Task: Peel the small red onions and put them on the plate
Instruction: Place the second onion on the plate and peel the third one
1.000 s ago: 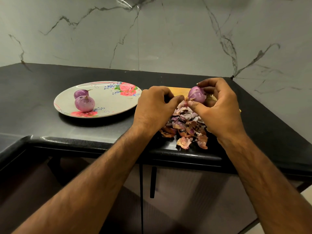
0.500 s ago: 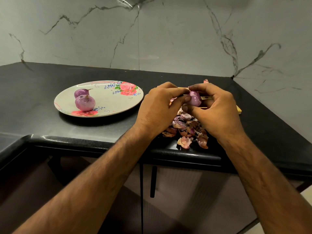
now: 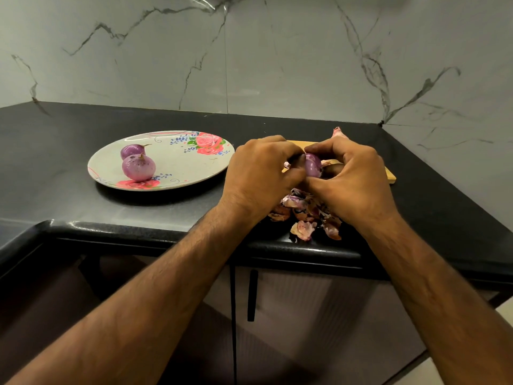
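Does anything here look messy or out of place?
Only mildly. A heap of onion skins lies loose on the counter right at its front edge, beneath the onion being peeled, where bits might slip off. One stray scrap sits apart behind the cutting board. The plate and its two onions look tidy.

Small purple-red onion point(image 3: 312, 164) held off counter, mostly hidden by fingers. Two peeled purple onions point(image 3: 138, 167), point(image 3: 131, 150) touching, on left part of round white floral plate point(image 3: 177, 165).

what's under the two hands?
Onion skins piled at the counter edge and part of a wooden board show. The left hand and right hand, holding an onion, cover the rest.
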